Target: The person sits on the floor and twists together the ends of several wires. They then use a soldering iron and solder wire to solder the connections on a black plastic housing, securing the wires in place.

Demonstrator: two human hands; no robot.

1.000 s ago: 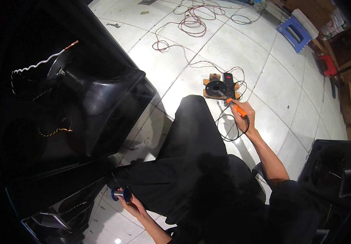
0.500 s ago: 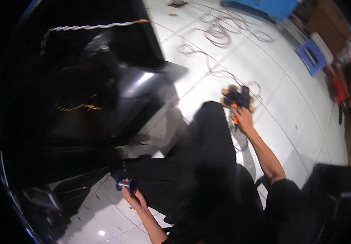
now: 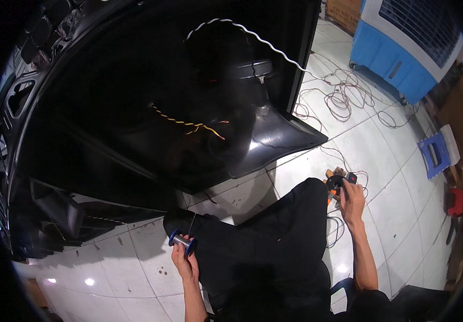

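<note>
In my left hand [image 3: 185,261] is a spool of solder wire [image 3: 183,242] with blue flanges, the fingers wrapped round it. A thin end of wire rises from the spool past my knee. My right hand [image 3: 353,203] reaches down at the right, its fingers closed on an orange-handled soldering iron [image 3: 331,196], partly hidden by the hand. Just beyond the fingers, a round black item [image 3: 335,183] lies among yellowish blocks on the floor. A small black box [image 3: 352,177] with a red light is beside them.
A large black panel [image 3: 135,161] stands at the left, with a yellow-black twisted wire pair [image 3: 180,122] and a white twisted wire [image 3: 266,43] coming from it. Loose cable coils [image 3: 344,102] lie on the tiles. Beyond are a blue air cooler [image 3: 387,64] and a blue stool [image 3: 436,155].
The view has shifted, bringing more of the black panel and the air cooler into sight. My left hand still holds the spool; my right hand stays by the orange handle.
</note>
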